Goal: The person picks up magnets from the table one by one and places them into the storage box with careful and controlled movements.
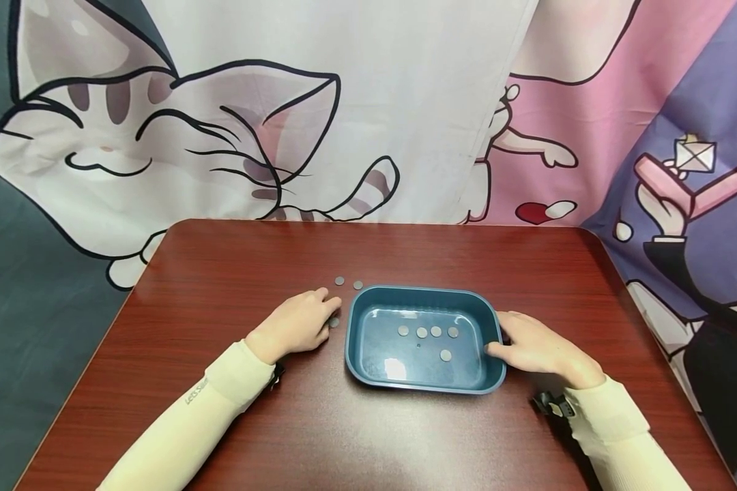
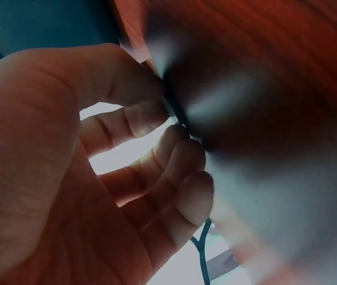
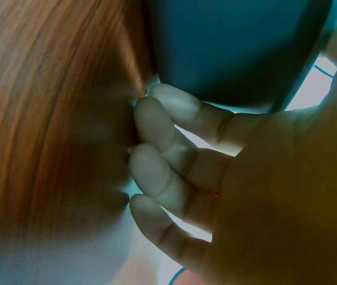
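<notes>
A blue rectangular plastic bin (image 1: 426, 290) sits on the table, with several silver coins (image 1: 422, 333) lying flat on its floor. To its left, my left hand (image 1: 297, 322) is low over the tabletop. Its thumb and index fingertip pinch a coin (image 2: 175, 108), seen edge-on in the left wrist view. Beyond that hand lie two loose coins, a left one (image 1: 340, 280) and one nearer the bin (image 1: 358, 285). My right hand (image 1: 537, 344) grips the bin's right end, thumb over the rim and fingers outside. In the right wrist view its fingertips rest at the tabletop beside the bin wall.
The reddish-brown wooden table (image 1: 252, 252) has rounded far corners. Behind it hangs a cartoon-printed curtain (image 1: 405, 102). Dark camera straps show at both wrists, below the cream sleeves (image 1: 608, 416).
</notes>
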`<state>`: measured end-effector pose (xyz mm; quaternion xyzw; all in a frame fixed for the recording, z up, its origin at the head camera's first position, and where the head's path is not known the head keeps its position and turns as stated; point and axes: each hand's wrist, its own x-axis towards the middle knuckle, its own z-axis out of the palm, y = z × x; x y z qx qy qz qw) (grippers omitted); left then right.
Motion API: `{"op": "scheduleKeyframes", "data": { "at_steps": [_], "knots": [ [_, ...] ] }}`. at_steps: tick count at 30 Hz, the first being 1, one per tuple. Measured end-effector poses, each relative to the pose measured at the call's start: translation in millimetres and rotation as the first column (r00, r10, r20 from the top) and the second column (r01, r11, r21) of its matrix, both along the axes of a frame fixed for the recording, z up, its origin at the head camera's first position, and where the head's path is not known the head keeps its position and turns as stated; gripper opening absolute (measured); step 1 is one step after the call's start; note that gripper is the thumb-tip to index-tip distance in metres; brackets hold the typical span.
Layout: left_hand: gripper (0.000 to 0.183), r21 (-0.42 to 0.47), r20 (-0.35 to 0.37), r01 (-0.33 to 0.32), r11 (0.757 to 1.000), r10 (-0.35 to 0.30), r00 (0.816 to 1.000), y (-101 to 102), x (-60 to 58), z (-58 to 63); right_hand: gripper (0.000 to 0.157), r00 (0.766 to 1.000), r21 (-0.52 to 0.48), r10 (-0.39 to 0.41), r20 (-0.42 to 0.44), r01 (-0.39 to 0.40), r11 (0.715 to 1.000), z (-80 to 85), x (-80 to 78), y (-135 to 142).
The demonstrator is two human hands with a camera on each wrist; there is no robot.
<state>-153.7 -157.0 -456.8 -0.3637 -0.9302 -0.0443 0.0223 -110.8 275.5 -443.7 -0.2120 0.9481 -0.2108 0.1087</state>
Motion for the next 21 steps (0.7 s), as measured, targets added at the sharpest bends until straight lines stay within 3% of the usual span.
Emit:
{"op": "scheduleKeyframes", "data": {
  "at_steps": [16, 21],
  "knots": [
    [0.016, -0.024, 0.099, -0.062, 0.998, 0.064, 0.993, -20, -0.3, 3.6, 0.032, 1.000, 0.004, -0.003, -0.001, 0.003, 1.000, 0.1, 0.3, -1],
    [0.017, -0.020, 0.072, -0.044, 0.999, 0.046, 0.996, -26, 0.0, 2.1, 0.032, 1.000, 0.002, 0.000, 0.002, 0.000, 1.000, 0.8, -0.4, 0]
  ]
}}
